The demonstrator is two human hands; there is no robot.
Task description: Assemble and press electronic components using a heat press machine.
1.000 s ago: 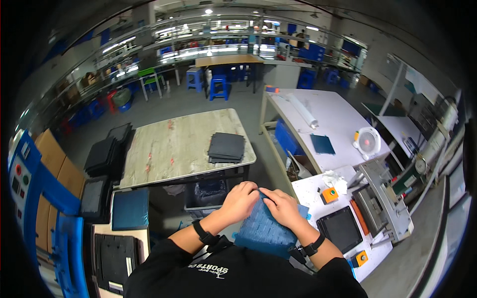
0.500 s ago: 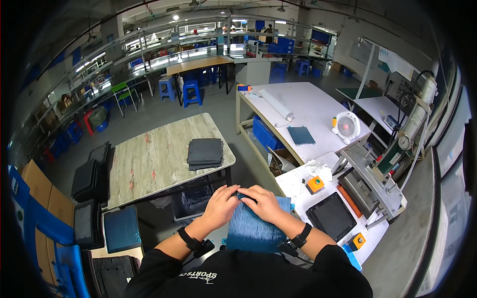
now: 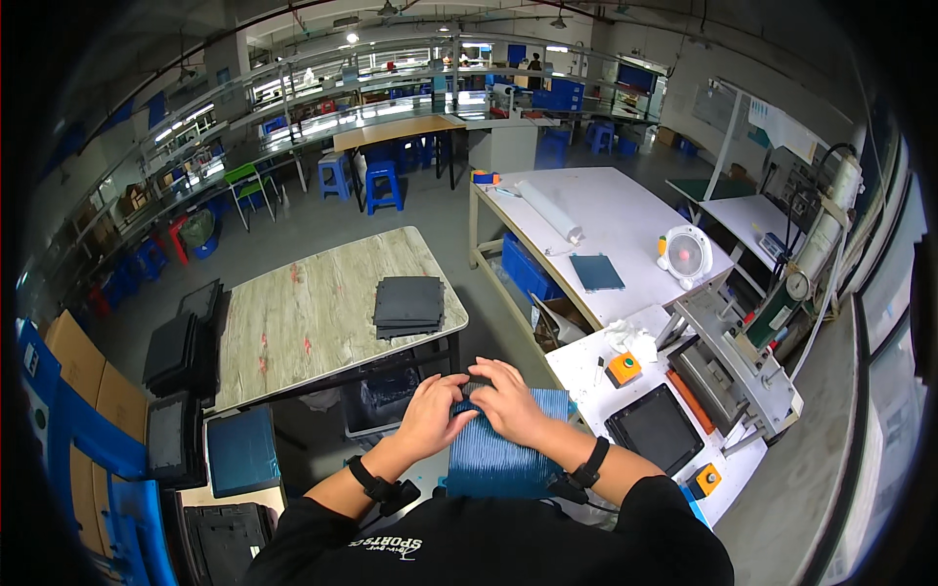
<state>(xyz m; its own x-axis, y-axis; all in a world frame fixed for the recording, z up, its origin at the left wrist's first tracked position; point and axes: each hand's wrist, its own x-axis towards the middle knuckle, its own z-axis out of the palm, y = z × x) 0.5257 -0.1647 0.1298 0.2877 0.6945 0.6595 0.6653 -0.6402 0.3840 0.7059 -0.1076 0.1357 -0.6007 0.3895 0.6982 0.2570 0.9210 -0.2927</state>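
Note:
A stack of glossy blue sheets (image 3: 513,454) with ribbed edges lies right in front of my body. My left hand (image 3: 430,415) is bent over its far left corner, thumb pointing inward across the blue surface. My right hand (image 3: 508,402) reaches over the far edge beside it, fingers curled and thumb turned toward the left hand. Both sets of fingertips meet around a small dark patch at that corner. What they pinch there is too small and too covered to name.
Black flat panels (image 3: 408,305) are piled on a wood-patterned table (image 3: 322,293) ahead left. To the right, a white bench (image 3: 576,376) bears a black tray (image 3: 655,427), orange button boxes (image 3: 622,368) and a press (image 3: 733,376). Another blue stack (image 3: 242,449) lies left, near black trays (image 3: 174,439).
My thumbs and fingers have shifted at the stack's far corner, with the left thumb now lower over the blue surface. The view has moved slightly; the stack stays in place.

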